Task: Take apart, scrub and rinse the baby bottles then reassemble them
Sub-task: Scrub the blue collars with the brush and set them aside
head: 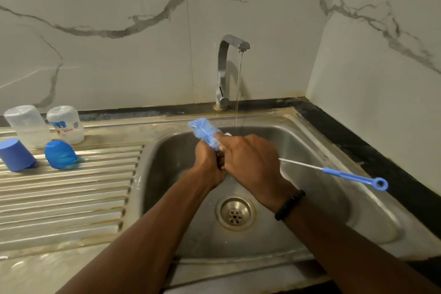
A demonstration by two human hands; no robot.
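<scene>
Over the steel sink [310, 198] my left hand [210, 164] and my right hand [250, 162] are pressed together around a bottle brush [204, 133]. Its blue and white bristle head sticks up past my fingers, and its white wire and blue looped handle [355, 178] trail out to the right. A small part may sit between my fingers, but it is hidden. Two clear bottle bodies [27, 125] [65, 124] stand upside down on the drainboard at left. In front of them rest a blue cap [16, 154] and a blue dome cover [60, 154].
The chrome tap [229, 64] runs a thin stream of water [238, 93] into the basin just behind my hands. The drain [235, 213] lies below my wrists. A ribbed drainboard [71, 198] fills the left side. Marble walls close the back and right, beyond a dark counter strip [372, 150].
</scene>
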